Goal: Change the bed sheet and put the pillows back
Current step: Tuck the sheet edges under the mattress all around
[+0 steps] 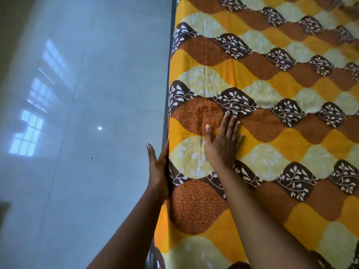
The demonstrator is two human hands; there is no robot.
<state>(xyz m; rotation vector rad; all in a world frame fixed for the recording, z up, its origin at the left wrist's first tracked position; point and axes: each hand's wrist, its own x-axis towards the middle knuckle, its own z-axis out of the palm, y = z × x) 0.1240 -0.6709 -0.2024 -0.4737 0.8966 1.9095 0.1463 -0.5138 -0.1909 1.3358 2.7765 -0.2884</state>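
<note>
The bed sheet (272, 133) fills the right half of the frame. It is spread flat over the bed and printed in wavy bands of orange, brown, pale yellow and dark brown with white leaf sprigs. Its left border folds down over the side of the bed along a line running from top centre to bottom centre, and a faint lengthwise crease runs just inside that border.

The floor (87, 74) takes the left half, in pale glossy tiles with thin joints. A narrow dark edge (173, 16) of the bed shows between sheet and floor in the upper part of the frame.

Two bare forearms rise from the bottom: the left forearm (126, 230) over the floor, the right forearm (262, 220) across the sheet.

The right hand (223, 144) lies palm down on top of the sheet at centre frame, near the border. Its fingers (231, 123) are straight and close together and the thumb is out to the left. It presses on the cloth and grips nothing.

The left hand (158, 167) stands flat against the side of the bed, just left of the right hand. Its fingers are straight, pointing up the frame against the hanging sheet, with the thumb apart over the floor. It holds nothing that can be seen.

A blue-white window reflection (27, 140) glows at the left of the floor. A small bright dot (99, 128) and a tiny dark speck (91, 158) lie nearer the bed.
</note>
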